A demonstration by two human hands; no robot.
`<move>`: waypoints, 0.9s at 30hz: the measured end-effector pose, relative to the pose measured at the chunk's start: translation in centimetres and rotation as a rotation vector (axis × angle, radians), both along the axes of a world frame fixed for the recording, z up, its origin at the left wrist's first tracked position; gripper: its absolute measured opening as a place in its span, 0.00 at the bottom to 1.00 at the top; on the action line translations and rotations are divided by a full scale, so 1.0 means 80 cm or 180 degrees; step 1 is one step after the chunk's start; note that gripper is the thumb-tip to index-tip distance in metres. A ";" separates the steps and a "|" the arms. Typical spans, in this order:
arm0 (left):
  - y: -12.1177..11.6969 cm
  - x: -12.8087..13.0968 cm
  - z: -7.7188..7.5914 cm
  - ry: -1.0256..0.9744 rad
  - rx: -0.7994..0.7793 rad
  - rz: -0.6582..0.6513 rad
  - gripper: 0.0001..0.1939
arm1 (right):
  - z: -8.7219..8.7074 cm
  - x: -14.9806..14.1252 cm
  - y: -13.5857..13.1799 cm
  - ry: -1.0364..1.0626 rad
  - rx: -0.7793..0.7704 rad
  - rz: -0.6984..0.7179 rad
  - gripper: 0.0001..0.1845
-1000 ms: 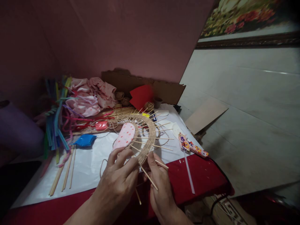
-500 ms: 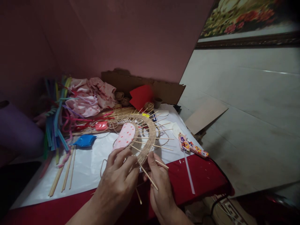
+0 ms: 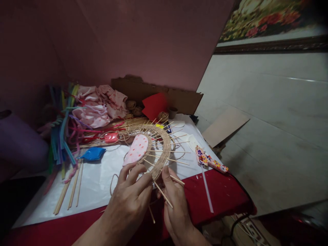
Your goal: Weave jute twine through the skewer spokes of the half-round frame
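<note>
Between my hands is a round weaving frame point(image 3: 167, 149) of thin wooden sticks with a band of brown twine woven through them. At its centre sits an oval of pink polka-dot fabric point(image 3: 137, 149) edged with twine. My left hand point(image 3: 132, 193) curls over the near left side of the frame, its fingertips partly hidden behind the knuckles. My right hand point(image 3: 175, 196) grips the near right rim, thumb on top beside the protruding stick ends. A loose loop of twine point(image 3: 112, 181) shows left of my left hand.
Loose wooden sticks point(image 3: 73, 184) and a blue packet point(image 3: 92, 154) lie on the white sheet point(image 3: 99, 184). Pipe cleaners point(image 3: 60, 133) and crumpled pink fabric point(image 3: 99, 102) are piled at back left. A glue gun covered in flowered material point(image 3: 208, 159) rests on the right, above red cloth point(image 3: 225, 191).
The fingers of my left hand have shifted slightly at the near edge of the woven frame. My right hand and the frame stay almost in place.
</note>
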State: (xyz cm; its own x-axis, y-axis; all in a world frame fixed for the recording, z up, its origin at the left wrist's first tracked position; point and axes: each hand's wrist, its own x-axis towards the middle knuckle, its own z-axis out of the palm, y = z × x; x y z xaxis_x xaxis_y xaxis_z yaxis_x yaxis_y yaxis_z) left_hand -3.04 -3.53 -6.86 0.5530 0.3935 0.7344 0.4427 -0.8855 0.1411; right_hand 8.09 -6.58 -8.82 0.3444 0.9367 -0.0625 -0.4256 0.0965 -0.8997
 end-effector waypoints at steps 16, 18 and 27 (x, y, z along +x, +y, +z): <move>0.000 0.001 -0.001 0.0054 -0.0057 -0.0014 0.09 | 0.000 -0.001 0.000 0.0213 0.0127 0.0113 0.11; 0.000 0.000 -0.001 0.0045 -0.0054 -0.0038 0.09 | 0.000 0.000 0.000 0.0232 0.0141 0.0133 0.12; -0.002 -0.002 -0.002 0.0060 -0.0147 -0.0041 0.09 | -0.007 0.002 0.001 0.0212 -0.0037 0.0031 0.13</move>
State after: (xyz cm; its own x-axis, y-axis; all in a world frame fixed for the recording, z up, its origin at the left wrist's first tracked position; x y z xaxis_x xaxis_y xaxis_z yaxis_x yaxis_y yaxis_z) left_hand -3.20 -3.67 -7.03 0.5716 0.4196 0.7051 0.4344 -0.8838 0.1737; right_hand 8.23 -6.53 -9.42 0.3300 0.9391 -0.0959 -0.4853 0.0816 -0.8705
